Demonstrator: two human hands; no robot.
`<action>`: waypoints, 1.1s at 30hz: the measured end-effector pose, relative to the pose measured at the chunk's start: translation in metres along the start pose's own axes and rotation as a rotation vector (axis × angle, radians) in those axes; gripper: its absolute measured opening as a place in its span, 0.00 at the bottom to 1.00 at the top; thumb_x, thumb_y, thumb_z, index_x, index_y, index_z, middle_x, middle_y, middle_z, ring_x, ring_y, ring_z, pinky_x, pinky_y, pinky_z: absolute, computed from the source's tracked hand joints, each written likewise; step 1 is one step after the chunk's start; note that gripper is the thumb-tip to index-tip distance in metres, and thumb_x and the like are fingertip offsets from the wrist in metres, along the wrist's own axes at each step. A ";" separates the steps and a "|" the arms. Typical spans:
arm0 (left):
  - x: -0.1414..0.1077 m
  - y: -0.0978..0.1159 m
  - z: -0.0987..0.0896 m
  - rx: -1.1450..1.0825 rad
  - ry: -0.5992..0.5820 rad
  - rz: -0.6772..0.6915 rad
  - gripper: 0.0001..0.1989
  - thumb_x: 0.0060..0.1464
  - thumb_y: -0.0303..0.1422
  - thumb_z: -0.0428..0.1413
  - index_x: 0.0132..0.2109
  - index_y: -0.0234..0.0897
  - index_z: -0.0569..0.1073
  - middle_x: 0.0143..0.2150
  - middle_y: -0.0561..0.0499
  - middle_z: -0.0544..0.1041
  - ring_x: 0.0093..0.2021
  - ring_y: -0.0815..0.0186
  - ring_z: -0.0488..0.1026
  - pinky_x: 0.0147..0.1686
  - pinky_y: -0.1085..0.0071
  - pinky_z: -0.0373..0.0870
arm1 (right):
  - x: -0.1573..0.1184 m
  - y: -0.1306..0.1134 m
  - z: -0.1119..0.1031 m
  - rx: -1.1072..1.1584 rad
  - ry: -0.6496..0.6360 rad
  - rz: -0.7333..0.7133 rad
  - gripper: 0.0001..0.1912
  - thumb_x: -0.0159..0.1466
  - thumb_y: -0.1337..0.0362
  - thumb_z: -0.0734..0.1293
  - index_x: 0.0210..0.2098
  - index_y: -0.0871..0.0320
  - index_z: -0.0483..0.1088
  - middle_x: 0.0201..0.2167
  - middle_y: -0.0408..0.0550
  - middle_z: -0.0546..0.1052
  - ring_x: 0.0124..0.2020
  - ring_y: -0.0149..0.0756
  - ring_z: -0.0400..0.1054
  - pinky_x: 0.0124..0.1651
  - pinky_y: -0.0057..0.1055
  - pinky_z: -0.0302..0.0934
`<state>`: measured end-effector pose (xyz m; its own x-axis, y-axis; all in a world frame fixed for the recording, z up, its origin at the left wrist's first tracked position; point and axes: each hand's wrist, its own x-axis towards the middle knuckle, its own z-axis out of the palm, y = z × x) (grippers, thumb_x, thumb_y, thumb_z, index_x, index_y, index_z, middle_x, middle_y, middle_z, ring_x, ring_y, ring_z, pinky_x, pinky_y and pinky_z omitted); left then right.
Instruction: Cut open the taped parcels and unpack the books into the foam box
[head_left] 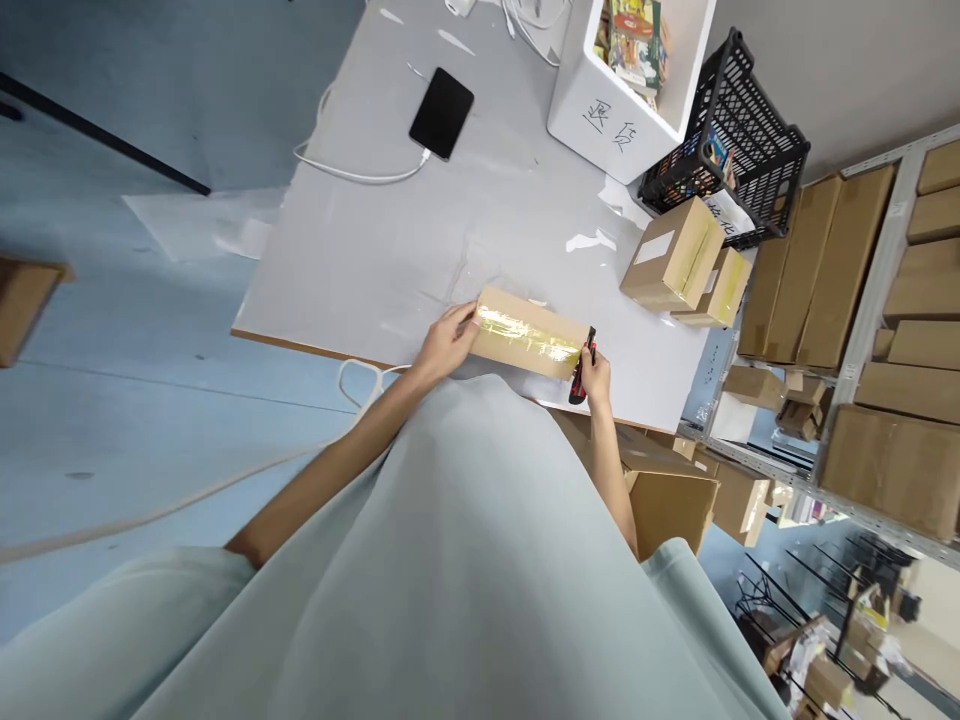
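Observation:
A narrow cardboard box (pixel 517 352) lies near the front edge of the grey table, with shiny yellowish tape running along its top. My left hand (pixel 448 340) grips the left end of this box, fingers on its far corner and thumb toward the near side. At the opposite end, my right hand (pixel 596 376) is closed around a red and black box cutter (pixel 577 386). The cutter stands against the box's right end; whether its blade is out, I cannot tell.
A black tablet (pixel 442 113) with a white cable lies further back on the table (pixel 360 260). At the right stand two taped boxes (pixel 675 255), a white bin (pixel 592 120) with books and a black crate (pixel 757 130). Shelves with cartons (pixel 892 470) rise beyond.

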<state>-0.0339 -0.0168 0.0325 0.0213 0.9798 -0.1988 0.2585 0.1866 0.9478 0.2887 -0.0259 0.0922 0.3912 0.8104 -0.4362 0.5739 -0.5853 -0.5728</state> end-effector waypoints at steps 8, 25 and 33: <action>0.016 -0.016 0.016 -0.033 -0.095 0.062 0.42 0.64 0.44 0.62 0.81 0.40 0.68 0.75 0.36 0.75 0.68 0.49 0.79 0.66 0.52 0.83 | -0.014 -0.045 -0.028 -0.264 0.161 -0.173 0.22 0.82 0.58 0.59 0.70 0.57 0.72 0.56 0.56 0.88 0.47 0.39 0.86 0.54 0.34 0.76; 0.028 -0.020 0.009 -0.109 -0.210 0.098 0.35 0.63 0.44 0.63 0.74 0.43 0.76 0.72 0.38 0.74 0.72 0.46 0.72 0.62 0.53 0.85 | -0.053 -0.165 0.038 -1.063 -0.432 -0.539 0.25 0.89 0.54 0.56 0.79 0.41 0.69 0.68 0.50 0.79 0.60 0.48 0.80 0.59 0.36 0.70; 0.030 -0.021 0.009 -0.091 -0.219 0.102 0.35 0.64 0.44 0.63 0.75 0.43 0.75 0.73 0.39 0.74 0.73 0.46 0.72 0.63 0.53 0.84 | -0.052 -0.159 0.046 -1.058 -0.412 -0.529 0.26 0.89 0.55 0.54 0.80 0.45 0.67 0.69 0.52 0.79 0.59 0.50 0.81 0.59 0.38 0.71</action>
<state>-0.0295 0.0077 0.0045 0.2536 0.9570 -0.1411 0.1564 0.1034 0.9823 0.1440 0.0242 0.1744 -0.2078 0.7589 -0.6171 0.9622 0.2721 0.0106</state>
